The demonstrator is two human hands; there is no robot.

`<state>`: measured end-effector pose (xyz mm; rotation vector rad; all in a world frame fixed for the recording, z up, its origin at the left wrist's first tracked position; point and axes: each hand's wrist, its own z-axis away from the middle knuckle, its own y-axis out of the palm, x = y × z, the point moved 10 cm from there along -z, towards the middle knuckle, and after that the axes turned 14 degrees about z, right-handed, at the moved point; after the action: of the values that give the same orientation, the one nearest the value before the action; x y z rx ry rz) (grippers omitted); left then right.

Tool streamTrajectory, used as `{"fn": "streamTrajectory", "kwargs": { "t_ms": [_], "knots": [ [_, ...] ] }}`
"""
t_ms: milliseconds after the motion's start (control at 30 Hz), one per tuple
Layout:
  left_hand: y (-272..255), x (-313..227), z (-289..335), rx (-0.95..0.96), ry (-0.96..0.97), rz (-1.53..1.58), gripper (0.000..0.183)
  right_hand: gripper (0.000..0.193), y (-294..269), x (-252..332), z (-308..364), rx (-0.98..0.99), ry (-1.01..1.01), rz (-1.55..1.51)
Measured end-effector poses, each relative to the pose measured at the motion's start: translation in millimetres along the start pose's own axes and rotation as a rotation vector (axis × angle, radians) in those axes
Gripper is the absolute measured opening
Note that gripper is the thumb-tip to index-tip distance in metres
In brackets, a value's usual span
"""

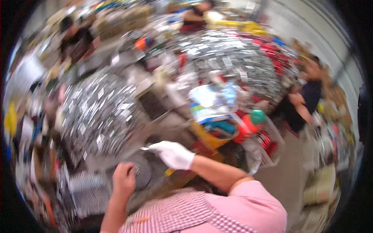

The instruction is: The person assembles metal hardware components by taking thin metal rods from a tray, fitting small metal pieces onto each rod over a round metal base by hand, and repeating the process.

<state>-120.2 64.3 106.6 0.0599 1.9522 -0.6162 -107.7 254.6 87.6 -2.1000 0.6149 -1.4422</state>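
The right hand [173, 155], in a white glove, reaches to the left over the table [182, 134], and its fingertips grasp a small bright piece [144, 148]. This piece is at the end of the fingers, near the far edge of a round grey disc [143, 173]. Its exact shape I cannot tell, because the view is blurred.

The left hand [124, 176] is bare, and its fingers are curled inward. It is at the left edge of the disc; whether it touches the disc or keeps something inside the fingers, I cannot tell.

To the left of this hand there is a tray [87, 190] with a ribbed grey look. Beyond it lies a wide heap [103, 112] of small shiny pieces, silver in colour. A second heap [229, 58], also silver, lies farther away, with red pieces [274, 52] along its right side.

Beyond the right forearm stands a yellow bucket [215, 140], with blue and white packaging [211, 101] at its top. Just beside it, on the right, are a green round thing [257, 116] and a white basket [276, 149] with red things inside. One person [307, 97] in dark clothes is at the right, and two others are at the far side.
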Motion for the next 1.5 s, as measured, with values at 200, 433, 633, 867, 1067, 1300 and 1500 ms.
{"fn": "streamTrajectory", "kwargs": {
  "t_ms": [200, 433, 633, 867, 1067, 1300, 1500],
  "knots": [
    [-16, -10, 15, -0.089, 0.072, 0.108, 0.014, 0.018, -3, 46, 5, 0.063, -0.124, 0.238],
    [-21, -6, 41, -0.117, -0.032, 0.182, 0.015, 0.01, 33, 61, 2, 0.194, -0.145, 0.155],
    [-12, 13, 46, -0.119, -0.129, 0.202, 0.013, 0.022, 73, 0, 22, 0.244, 0.54, -1.328],
    [9, 54, 66, -0.209, -0.523, 0.652, 0.016, 0.022, 73, 2, 12, 0.159, 0.558, -1.514],
    [16, 31, 51, -0.171, -0.501, 0.481, 0.027, 0.02, 108, 31, 15, 0.304, 0.53, -1.435],
    [-52, 11, 106, -0.551, -0.146, 0.148, 0.011, 0.038, 155, 95, 12, 0.578, 0.515, -1.297],
    [-218, -16, 223, -1.075, -0.321, -0.586, 0.006, 0.054, 133, 92, 6, 0.587, 0.358, -1.073]
  ]
}}
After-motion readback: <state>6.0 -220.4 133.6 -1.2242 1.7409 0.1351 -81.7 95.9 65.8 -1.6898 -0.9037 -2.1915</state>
